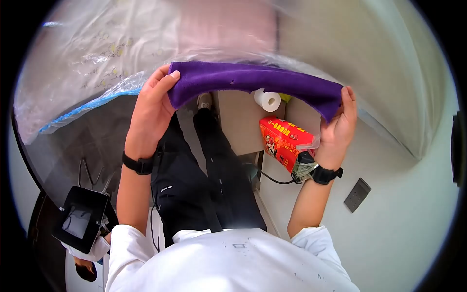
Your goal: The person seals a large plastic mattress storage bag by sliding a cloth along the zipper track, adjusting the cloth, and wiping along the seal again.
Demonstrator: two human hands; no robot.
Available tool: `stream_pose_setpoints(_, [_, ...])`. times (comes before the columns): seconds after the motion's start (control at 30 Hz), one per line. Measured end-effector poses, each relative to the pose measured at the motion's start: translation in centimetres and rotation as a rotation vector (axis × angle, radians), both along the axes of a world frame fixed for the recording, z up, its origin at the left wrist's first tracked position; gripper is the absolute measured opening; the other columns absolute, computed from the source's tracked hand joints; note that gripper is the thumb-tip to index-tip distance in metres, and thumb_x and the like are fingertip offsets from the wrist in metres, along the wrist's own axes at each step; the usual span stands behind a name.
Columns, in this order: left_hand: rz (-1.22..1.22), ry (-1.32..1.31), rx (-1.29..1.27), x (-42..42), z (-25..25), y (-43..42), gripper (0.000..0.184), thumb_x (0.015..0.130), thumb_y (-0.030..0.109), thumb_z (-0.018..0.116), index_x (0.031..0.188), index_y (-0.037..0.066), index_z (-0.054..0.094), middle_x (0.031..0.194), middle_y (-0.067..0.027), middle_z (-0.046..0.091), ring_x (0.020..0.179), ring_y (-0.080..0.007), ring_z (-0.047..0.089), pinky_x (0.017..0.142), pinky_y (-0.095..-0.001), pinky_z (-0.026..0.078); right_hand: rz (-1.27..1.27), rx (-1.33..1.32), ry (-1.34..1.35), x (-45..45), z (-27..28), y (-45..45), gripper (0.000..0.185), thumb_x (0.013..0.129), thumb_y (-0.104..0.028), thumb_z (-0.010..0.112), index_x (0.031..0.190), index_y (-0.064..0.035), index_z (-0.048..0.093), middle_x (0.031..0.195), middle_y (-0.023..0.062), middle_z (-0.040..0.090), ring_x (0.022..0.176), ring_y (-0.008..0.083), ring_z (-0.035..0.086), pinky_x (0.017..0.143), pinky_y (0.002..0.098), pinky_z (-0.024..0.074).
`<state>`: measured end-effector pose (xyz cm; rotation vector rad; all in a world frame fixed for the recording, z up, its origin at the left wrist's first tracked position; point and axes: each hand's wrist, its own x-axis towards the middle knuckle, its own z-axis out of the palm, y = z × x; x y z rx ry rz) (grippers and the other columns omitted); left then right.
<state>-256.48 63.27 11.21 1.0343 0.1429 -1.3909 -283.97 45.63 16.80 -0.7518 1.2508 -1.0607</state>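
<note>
A purple piece of cloth [253, 78], folded into a long strip, is stretched between my two hands in front of me. My left hand [154, 101] pinches its left end, with the thumb on top. At the other end my right hand [340, 119] grips the right corner, fingers up along the edge. The cloth bows upward slightly in the middle and shows a small mark or hole. Below it, close to my right wrist, stands a red printed bag [282, 141]. A white paper roll [268, 100] is partly covered by the cloth's lower edge.
Ahead lies a bed-like surface under clear plastic sheeting [112, 68] with a blue edge. A dark wall socket panel [358, 195] is on the right wall. To the left, a person holds or stands near a black-framed screen [80, 219]. A black cable [277, 181] runs by the bag.
</note>
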Motion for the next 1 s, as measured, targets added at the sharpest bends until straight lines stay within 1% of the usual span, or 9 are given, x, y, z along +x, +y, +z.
stream_pose_setpoints(0.4, [-0.133,-0.154,0.12,-2.9,-0.9,5.1,0.022,0.089,0.01,0.055,0.11,0.001,0.053,0.094,-0.0028,0.061,0.084,-0.0059,0.057,0.075,-0.0207,0.044,0.053,-0.045,0.198,-2.5,1.1,5.9,0.02,0.083,0.0,0.059,0.102,-0.0026,0.053,0.094,0.0046,0.056,0.087,0.0122,0.054,0.08,0.0249,0.0441])
stream_pose_setpoints(0.53, [-0.157,-0.165,0.135,-4.1,1.9,8.0,0.02,0.088,0.008,0.056,0.106,0.001,0.053,0.095,-0.0015,0.06,0.084,-0.005,0.055,0.076,-0.0205,0.044,0.113,-0.029,0.316,-4.1,4.1,7.8,0.024,0.079,-0.003,0.06,0.102,-0.0028,0.052,0.092,0.0056,0.055,0.073,0.0101,0.051,0.064,0.0207,0.0417])
stream_pose_setpoints(0.6, [-0.147,-0.099,0.138,-4.5,3.2,9.3,0.014,0.088,0.005,0.054,0.101,0.003,0.051,0.093,-0.0008,0.058,0.083,-0.0043,0.054,0.076,-0.0204,0.043,0.157,0.108,0.119,-5.0,5.4,8.6,0.029,0.074,-0.003,0.056,0.102,-0.003,0.049,0.092,0.0065,0.056,0.068,0.0101,0.05,0.059,0.0198,0.0399])
stream_pose_setpoints(0.67, [-0.136,0.028,0.166,-4.9,3.5,10.8,0.011,0.086,0.004,0.053,0.096,0.004,0.049,0.089,0.0002,0.057,0.079,-0.0045,0.052,0.074,-0.0201,0.042,0.148,0.198,0.154,-6.0,5.2,9.5,0.035,0.07,-0.006,0.053,0.105,-0.0031,0.046,0.092,0.0064,0.054,0.069,0.0115,0.051,0.052,0.0258,0.0421])
stream_pose_setpoints(0.73, [-0.133,0.167,0.232,-5.4,4.0,11.8,0.011,0.082,0.0,0.046,0.091,0.006,0.047,0.087,0.0005,0.054,0.079,-0.0049,0.05,0.075,-0.0207,0.041,0.164,0.359,0.09,-6.4,4.5,10.6,0.035,0.068,-0.005,0.048,0.103,-0.0022,0.046,0.091,0.0075,0.054,0.075,0.0153,0.053,0.063,0.0292,0.0456])
stream_pose_setpoints(0.77, [-0.159,0.162,0.229,-5.6,3.9,12.3,0.013,0.08,-0.001,0.045,0.091,0.006,0.046,0.089,-0.0003,0.053,0.082,-0.0055,0.049,0.078,-0.0216,0.04,0.179,0.337,0.123,-7.2,3.3,11.1,0.035,0.066,-0.005,0.044,0.101,-0.0012,0.047,0.091,0.0096,0.054,0.086,0.0189,0.055,0.079,0.0331,0.0438])
stream_pose_setpoints(0.83, [-0.185,0.162,0.243,-5.9,3.7,13.4,0.014,0.078,-0.001,0.043,0.09,0.006,0.046,0.091,-0.0011,0.052,0.085,-0.0062,0.048,0.08,-0.0224,0.039,0.212,0.357,0.143,-9.0,1.8,11.8,0.033,0.065,-0.005,0.045,0.098,-0.0008,0.048,0.092,0.0105,0.054,0.089,0.0198,0.054,0.086,0.0338,0.0407])
stream_pose_setpoints(0.93, [-0.374,-0.174,0.221,-5.9,3.5,14.0,0.014,0.073,0.0,0.047,0.085,0.006,0.048,0.11,-0.0078,0.053,0.107,-0.0175,0.048,0.096,-0.0306,0.033,0.288,0.239,0.222,-8.8,0.4,12.2,0.029,0.063,-0.006,0.045,0.092,-0.0008,0.049,0.092,0.0117,0.055,0.092,0.0222,0.053,0.095,0.0358,0.0365])
stream_pose_setpoints(1.0, [-0.422,-0.59,0.165,-5.8,3.4,14.2,0.01,0.067,0.002,0.05,0.076,0.006,0.049,0.134,-0.0135,0.041,0.13,-0.0316,0.034,0.106,-0.0426,0.021,0.323,0.118,0.299,-8.5,0.3,12.3,0.027,0.062,-0.007,0.046,0.089,-0.0012,0.05,0.091,0.012,0.055,0.091,0.0236,0.053,0.097,0.0371,0.0356])
